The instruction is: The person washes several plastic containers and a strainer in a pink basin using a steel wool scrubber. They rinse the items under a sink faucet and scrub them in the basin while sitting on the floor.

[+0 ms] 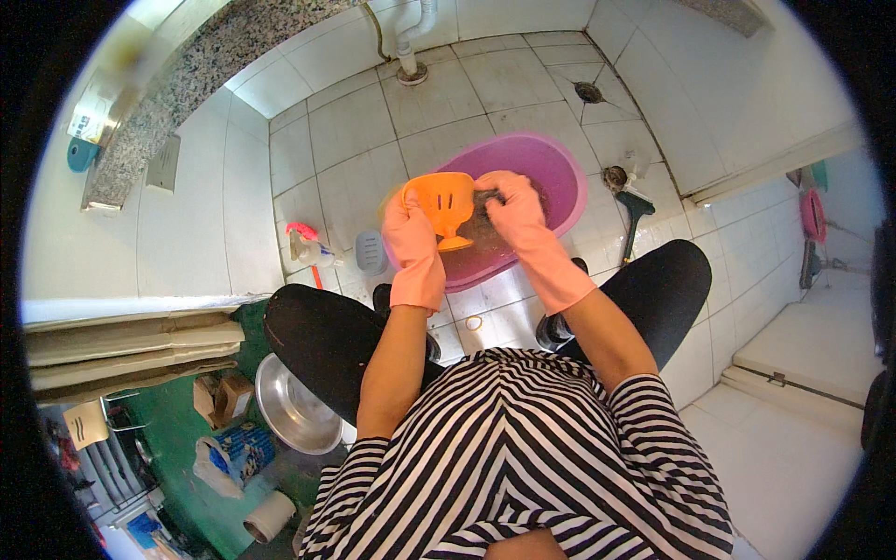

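Both my hands wear pink rubber gloves over a purple plastic basin that holds murky water. My left hand grips the side of an orange plastic soap dish with slots and a flared foot, held above the basin. In my right hand is a dark scrubber, mostly hidden by the fingers, close to the dish's right edge. A grey slotted soap dish lies on the tiles just left of the basin.
A spray bottle is on the left floor. A dark-headed squeegee lies right of the basin, near a round floor drain. A metal bowl is behind my left knee. A granite counter edge overhangs at upper left.
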A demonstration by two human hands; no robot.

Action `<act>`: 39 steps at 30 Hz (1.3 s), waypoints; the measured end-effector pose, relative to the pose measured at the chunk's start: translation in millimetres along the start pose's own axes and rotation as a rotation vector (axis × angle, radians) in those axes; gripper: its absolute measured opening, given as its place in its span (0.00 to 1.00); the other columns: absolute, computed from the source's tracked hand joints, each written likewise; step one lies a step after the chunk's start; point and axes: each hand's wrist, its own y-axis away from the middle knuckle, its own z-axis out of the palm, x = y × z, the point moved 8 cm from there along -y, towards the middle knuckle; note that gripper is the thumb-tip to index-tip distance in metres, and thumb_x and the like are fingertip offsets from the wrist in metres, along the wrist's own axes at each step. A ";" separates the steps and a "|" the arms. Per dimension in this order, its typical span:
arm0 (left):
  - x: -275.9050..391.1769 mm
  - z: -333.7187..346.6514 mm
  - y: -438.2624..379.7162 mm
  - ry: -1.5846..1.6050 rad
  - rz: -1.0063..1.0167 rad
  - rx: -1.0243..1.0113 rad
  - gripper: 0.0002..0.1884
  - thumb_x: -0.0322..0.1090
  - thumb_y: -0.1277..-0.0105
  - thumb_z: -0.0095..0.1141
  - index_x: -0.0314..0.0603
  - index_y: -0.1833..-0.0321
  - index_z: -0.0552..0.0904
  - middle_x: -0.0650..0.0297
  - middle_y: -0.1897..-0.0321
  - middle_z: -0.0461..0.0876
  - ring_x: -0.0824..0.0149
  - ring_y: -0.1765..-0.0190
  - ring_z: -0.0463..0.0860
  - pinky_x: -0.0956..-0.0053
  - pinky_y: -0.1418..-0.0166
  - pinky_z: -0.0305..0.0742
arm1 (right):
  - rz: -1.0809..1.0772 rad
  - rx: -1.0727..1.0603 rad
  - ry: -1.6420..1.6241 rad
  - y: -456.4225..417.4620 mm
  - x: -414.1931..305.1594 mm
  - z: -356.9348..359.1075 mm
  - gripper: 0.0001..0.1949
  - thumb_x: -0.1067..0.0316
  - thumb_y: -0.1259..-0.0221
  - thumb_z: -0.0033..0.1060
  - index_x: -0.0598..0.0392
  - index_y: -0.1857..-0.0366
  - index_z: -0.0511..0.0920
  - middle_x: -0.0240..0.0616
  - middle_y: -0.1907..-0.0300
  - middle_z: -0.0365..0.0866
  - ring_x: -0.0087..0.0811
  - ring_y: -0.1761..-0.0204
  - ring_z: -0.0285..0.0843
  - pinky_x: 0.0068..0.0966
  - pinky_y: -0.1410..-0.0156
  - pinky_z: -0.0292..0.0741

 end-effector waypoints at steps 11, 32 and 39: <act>2.8 1.1 -1.4 -0.186 0.299 -0.133 0.12 0.34 0.20 0.58 0.37 0.42 0.87 0.63 0.55 0.89 0.70 0.60 0.85 0.74 0.56 0.81 | 0.464 0.051 -0.137 5.3 36.5 -14.7 0.18 0.76 0.43 0.63 0.53 0.47 0.87 0.43 0.47 0.89 0.43 0.36 0.81 0.37 0.30 0.77; -32.1 14.4 17.1 0.841 -0.795 -0.284 0.28 0.45 0.20 0.56 0.36 0.24 0.70 0.47 0.29 0.77 0.46 0.28 0.78 0.46 0.26 0.78 | 0.080 0.038 -0.260 12.2 3.7 14.7 0.19 0.80 0.40 0.57 0.58 0.45 0.86 0.47 0.43 0.90 0.44 0.37 0.86 0.34 0.28 0.77; 0.8 -1.5 2.8 0.691 -0.489 -0.401 0.30 0.28 0.28 0.62 0.37 0.24 0.70 0.53 0.30 0.79 0.52 0.29 0.80 0.54 0.25 0.77 | 0.473 -0.613 0.480 10.5 111.0 62.6 0.19 0.73 0.39 0.61 0.56 0.44 0.86 0.50 0.40 0.87 0.53 0.39 0.84 0.42 0.32 0.79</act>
